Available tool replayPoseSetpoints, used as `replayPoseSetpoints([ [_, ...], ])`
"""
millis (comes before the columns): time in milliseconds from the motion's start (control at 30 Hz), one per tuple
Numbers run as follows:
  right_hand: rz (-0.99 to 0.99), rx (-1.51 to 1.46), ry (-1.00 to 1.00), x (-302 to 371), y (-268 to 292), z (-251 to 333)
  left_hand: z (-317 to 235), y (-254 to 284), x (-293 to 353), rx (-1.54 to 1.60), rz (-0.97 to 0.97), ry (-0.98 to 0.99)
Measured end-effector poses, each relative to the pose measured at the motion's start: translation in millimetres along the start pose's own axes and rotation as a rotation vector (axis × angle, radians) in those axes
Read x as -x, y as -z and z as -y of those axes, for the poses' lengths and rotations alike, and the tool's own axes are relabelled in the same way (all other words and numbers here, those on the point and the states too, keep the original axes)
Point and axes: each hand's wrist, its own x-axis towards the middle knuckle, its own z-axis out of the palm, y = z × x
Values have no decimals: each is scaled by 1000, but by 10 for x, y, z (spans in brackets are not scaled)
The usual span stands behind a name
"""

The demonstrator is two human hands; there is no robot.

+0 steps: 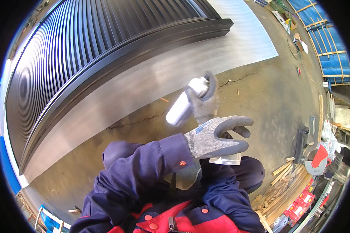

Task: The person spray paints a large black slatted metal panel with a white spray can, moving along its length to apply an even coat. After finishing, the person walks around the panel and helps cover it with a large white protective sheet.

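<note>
My right hand (204, 110), in a grey glove with dark coating, grips a white spray can (179, 109) near its top, finger over the nozzle end. The can tilts and is smeared by motion. My left hand (216, 138), gloved alike, crosses in front of the right wrist. Its fingers are apart and curved, with nothing visible between them. Just below it shows part of a clear plastic piece (226, 159); whether the hand touches it I cannot tell. Beyond both hands lies a large dark slatted metal panel (136, 50) on a pale sheet (155, 79).
Concrete floor (268, 101) with a crack runs between me and the sheet. At the right are wood strips (284, 171), a circular saw (317, 160), red boxes (300, 202) and a clear plastic bag (329, 132). A blue tarp on wooden framing (326, 40) stands at the far right.
</note>
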Motion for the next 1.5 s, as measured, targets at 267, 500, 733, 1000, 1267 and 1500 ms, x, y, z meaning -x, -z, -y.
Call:
replayPoseSetpoints([
  [267, 310, 464, 488, 336, -381, -58, -142, -77, -3, 80, -98, -52],
  [500, 541, 561, 944, -21, -911, 104, -271, -321, 203, 178, -7, -310],
  [733, 600, 556, 792, 174, -1594, 60, -317, -369, 193, 130, -130, -499],
  [1000, 305, 631, 601, -276, -793, 47, -217, -245, 186, 130, -161, -493],
  [1267, -12, 527, 680, -149, -59, 42, -274, -145, 244, 168, -7, -325],
  [1500, 316, -230, 561, 70, -226, -151, -447, -432, 355, 73, 137, -350],
])
